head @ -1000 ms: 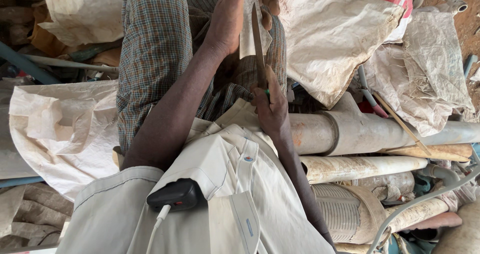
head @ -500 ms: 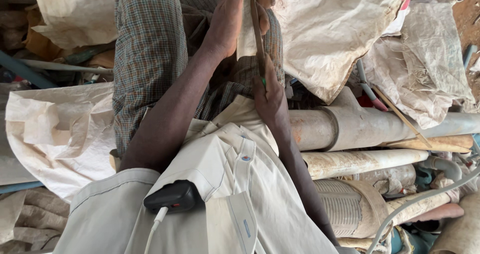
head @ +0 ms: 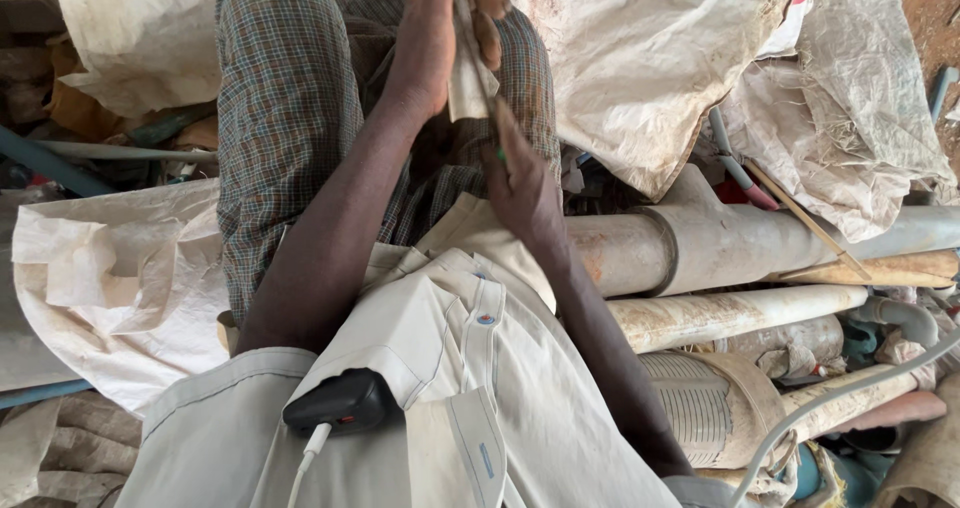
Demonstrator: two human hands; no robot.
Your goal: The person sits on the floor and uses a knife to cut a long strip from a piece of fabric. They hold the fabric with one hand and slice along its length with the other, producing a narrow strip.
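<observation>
Fingers [head: 487,28] of left hand [head: 430,43] pinched on pale scrap [head: 462,73], held taut.
Right hand [head: 520,178] just below, closed on thin stick [head: 480,63], kept against scrap.

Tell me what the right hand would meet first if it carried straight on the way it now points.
The right hand points up the picture along the thin stick it grips. Going on, it would probably first meet the pale cloth piece held by the left hand, then that hand's fingers; depth is unclear.
</observation>
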